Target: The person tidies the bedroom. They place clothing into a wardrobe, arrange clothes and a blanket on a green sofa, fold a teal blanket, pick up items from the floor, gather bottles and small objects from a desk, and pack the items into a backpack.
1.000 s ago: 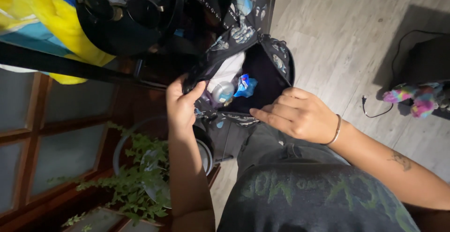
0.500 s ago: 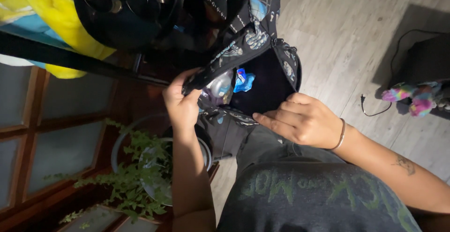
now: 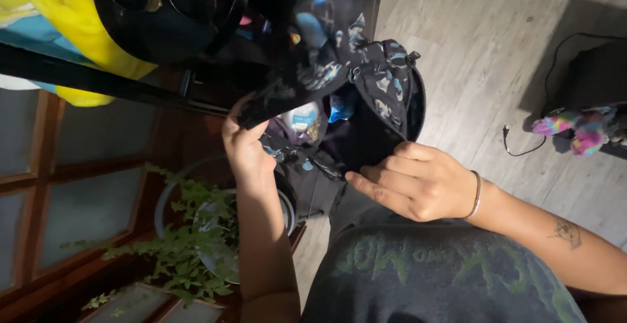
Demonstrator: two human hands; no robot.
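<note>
- The black patterned bag [image 3: 382, 94] hangs open between my two hands, above my lap.
- My left hand [image 3: 247, 146] has its fingers [image 3: 236, 122] curled tight, pinching the bag's near flap at the left of the opening.
- My right hand [image 3: 418, 179] pinches the bag's lower rim; its fingers [image 3: 375, 186] lie pressed together, pointing left.
- Inside, just above my left fingers, a pale bottle [image 3: 302, 119]; beside it a blue wrapper [image 3: 339, 109].
- Below my left arm, a potted green plant [image 3: 186, 251].
- Well right of my right hand, on the grey floor [image 3: 470, 48], a rainbow plush toy [image 3: 575, 130] and a black cable [image 3: 522, 150].
</note>
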